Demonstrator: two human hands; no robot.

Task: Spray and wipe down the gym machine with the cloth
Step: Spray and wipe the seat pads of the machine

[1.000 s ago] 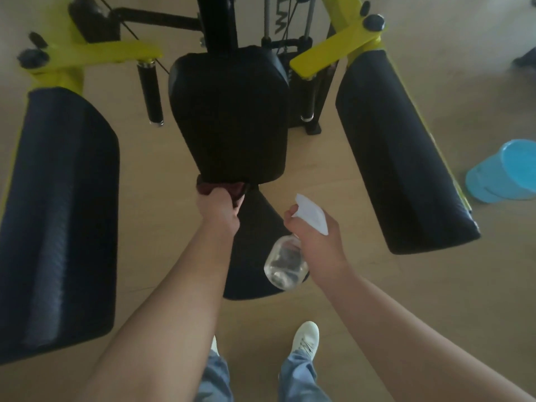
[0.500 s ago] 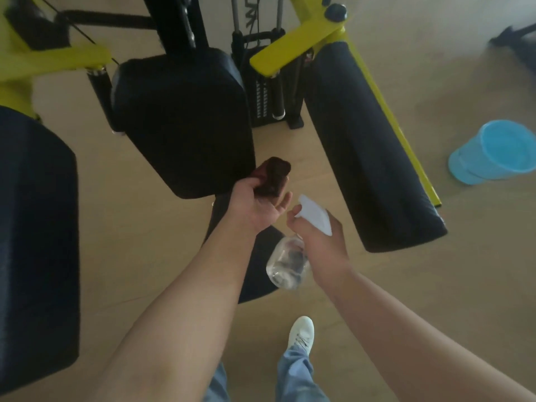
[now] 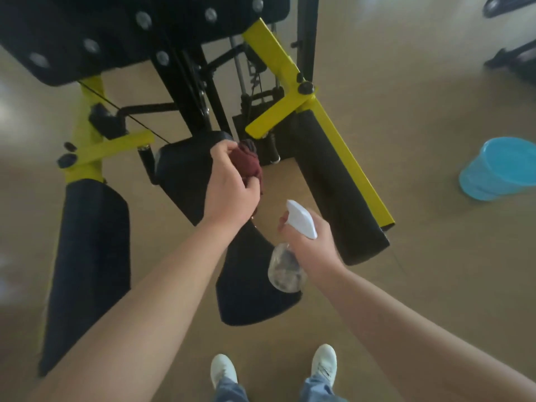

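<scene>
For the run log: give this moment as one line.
left hand grips maroon cloth near centre pad | right hand holds spray bottle | blue bucket on floor

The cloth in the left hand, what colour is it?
Dark red, maroon: the cloth, bunched in the left hand, shows best in the head view.

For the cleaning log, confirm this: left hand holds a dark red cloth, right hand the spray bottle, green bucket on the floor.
The bucket is blue, not green, as the head view shows. Correct: left hand with cloth, right hand with spray bottle.
</scene>
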